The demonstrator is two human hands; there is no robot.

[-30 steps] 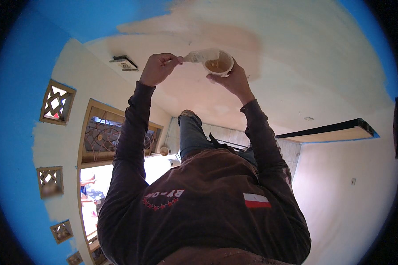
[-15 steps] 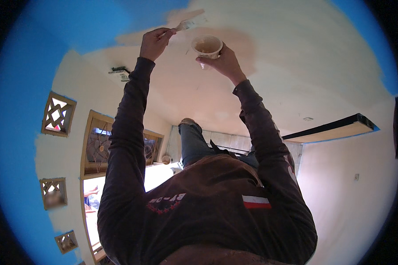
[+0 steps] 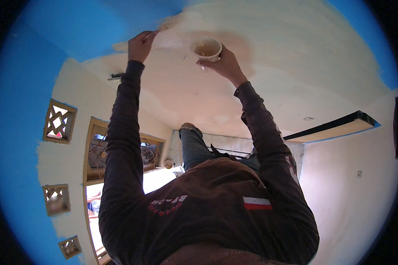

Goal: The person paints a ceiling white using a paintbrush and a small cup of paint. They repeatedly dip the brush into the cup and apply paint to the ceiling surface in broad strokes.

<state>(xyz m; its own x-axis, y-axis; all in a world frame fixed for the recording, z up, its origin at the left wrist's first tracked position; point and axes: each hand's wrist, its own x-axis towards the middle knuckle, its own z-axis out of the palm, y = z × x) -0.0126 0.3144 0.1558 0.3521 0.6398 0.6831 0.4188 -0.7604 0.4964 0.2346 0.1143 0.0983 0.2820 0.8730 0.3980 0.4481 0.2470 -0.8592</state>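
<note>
My left hand [image 3: 141, 47] is raised with its fingers closed round the handle of a paintbrush [image 3: 169, 22]. The brush head is blurred, and most of the handle is hidden by the fingers. It lies at the border where blue paint [image 3: 106, 26] meets cream paint [image 3: 269, 31] on the large surface. To the right, my right hand [image 3: 227, 65] grips a pale plastic cup [image 3: 206, 47], thumb at the near side and fingers behind. Pale paint coats the cup's inside, and its rim faces me.
On the left wall are latticed vent openings [image 3: 60, 121] and a wood-framed window [image 3: 119, 150]. A small dark-topped fixture [image 3: 116, 77] sits behind my left forearm. At the right a black-edged shelf-like panel [image 3: 336, 128] juts out, with a socket [image 3: 359, 174] on the wall beside it.
My left hand and the paintbrush have shifted left, toward the blue paint. The cup and my right hand have barely moved.
</note>
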